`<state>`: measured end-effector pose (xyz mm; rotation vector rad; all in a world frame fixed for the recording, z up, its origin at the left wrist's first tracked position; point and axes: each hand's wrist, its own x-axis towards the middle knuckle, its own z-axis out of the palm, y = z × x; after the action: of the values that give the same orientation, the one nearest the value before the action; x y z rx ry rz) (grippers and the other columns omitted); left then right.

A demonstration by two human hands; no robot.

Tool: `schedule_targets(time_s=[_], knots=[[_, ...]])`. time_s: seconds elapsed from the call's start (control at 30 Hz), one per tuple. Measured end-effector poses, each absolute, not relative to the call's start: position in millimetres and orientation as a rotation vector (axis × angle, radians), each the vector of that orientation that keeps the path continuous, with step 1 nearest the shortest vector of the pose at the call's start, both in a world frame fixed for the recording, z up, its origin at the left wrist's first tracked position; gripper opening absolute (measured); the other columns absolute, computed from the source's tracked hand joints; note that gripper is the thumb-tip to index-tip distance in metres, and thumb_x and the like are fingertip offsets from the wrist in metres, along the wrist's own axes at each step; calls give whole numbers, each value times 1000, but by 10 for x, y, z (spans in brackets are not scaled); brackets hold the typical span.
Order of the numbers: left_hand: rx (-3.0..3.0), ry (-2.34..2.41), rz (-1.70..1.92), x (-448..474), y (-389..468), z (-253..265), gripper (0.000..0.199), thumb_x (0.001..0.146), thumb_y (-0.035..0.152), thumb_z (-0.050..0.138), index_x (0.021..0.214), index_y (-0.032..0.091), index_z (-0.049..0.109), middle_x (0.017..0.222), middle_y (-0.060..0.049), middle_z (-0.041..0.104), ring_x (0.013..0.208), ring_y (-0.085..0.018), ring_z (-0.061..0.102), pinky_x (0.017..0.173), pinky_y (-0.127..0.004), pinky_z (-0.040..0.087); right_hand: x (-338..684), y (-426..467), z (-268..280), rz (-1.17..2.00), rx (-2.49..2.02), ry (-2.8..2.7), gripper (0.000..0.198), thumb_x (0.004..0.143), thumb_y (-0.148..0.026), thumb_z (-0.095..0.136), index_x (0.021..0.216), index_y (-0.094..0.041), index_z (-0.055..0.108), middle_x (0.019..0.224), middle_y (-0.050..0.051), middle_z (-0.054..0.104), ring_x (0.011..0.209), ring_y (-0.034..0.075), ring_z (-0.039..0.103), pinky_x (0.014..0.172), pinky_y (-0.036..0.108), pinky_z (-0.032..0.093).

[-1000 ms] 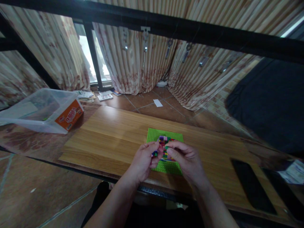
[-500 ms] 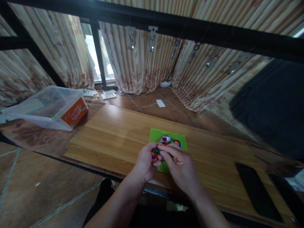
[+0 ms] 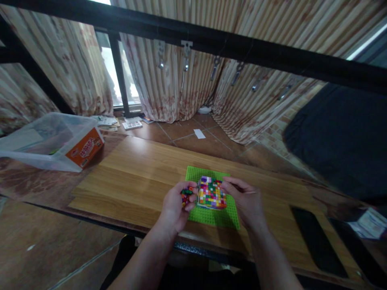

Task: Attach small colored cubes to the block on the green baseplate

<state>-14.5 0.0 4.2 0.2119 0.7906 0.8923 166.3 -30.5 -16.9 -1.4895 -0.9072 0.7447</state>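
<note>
A green studded baseplate (image 3: 214,219) lies on the wooden board, and on it stands a low block of many-coloured toy bricks (image 3: 213,194). My left hand (image 3: 175,205) is cupped just left of the block, its fingers curled round several small loose bricks (image 3: 186,195) in red, green, purple and orange. At the block's upper right corner is my right hand (image 3: 246,199). Its thumb and forefinger are pinched together at the edge of the block; whatever lies between the fingertips is too small or hidden to make out.
A clear plastic bin (image 3: 45,141) with an orange label stands at the far left. A dark phone-like slab (image 3: 317,239) lies on the right of the wooden board (image 3: 130,181). Papers (image 3: 132,125) rest on the tiled surface behind, and a black bar (image 3: 193,36) crosses overhead.
My hands have parted: the right has moved from the left hand's fingers to the block's right side. The brick block between them has come into view. The camera view has shifted slightly.
</note>
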Motion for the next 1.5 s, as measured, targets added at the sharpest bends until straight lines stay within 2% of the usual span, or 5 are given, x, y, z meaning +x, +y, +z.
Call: schedule_targets(time_s=[0.23, 0.4, 0.83, 1.3, 1.5], knots=[[213, 778, 891, -153, 2, 32, 5, 72, 15, 55, 70, 11, 58, 64, 0, 50, 43, -3, 36, 32, -13, 20, 1689, -297, -216, 612, -1522, -1218, 25, 84, -38, 56, 93, -20, 72, 101, 8, 67, 77, 17, 68, 72, 35, 57], [213, 778, 886, -151, -6, 46, 7, 74, 16, 54, 71, 11, 58, 63, 0, 49, 42, -3, 37, 33, -13, 20, 1701, -262, -261, 392, -1613, -1440, 20, 83, -30, 55, 91, -21, 72, 94, 7, 68, 87, 21, 65, 79, 38, 53], [210, 785, 888, -135, -7, 31, 10, 77, 16, 51, 71, 10, 58, 61, 0, 49, 42, -3, 37, 33, -13, 19, 1584, -181, -174, 266, -1854, -1513, 44, 81, -28, 54, 124, -20, 58, 87, 4, 72, 80, 20, 65, 81, 39, 48], [207, 785, 899, -145, 7, 10, 12, 77, 16, 51, 70, 10, 58, 59, 0, 49, 41, -3, 37, 33, -14, 18, 1657, -144, -254, 311, -1791, -1395, 46, 75, -42, 64, 115, -18, 63, 89, 7, 73, 73, 20, 65, 72, 37, 51], [216, 784, 902, -151, 1, 14, 11, 77, 16, 52, 71, 10, 58, 60, 0, 50, 42, -3, 37, 33, -14, 18, 1746, -124, -325, 386, -1748, -1290, 41, 83, -46, 53, 107, -16, 67, 101, 12, 72, 87, 23, 66, 78, 38, 51]])
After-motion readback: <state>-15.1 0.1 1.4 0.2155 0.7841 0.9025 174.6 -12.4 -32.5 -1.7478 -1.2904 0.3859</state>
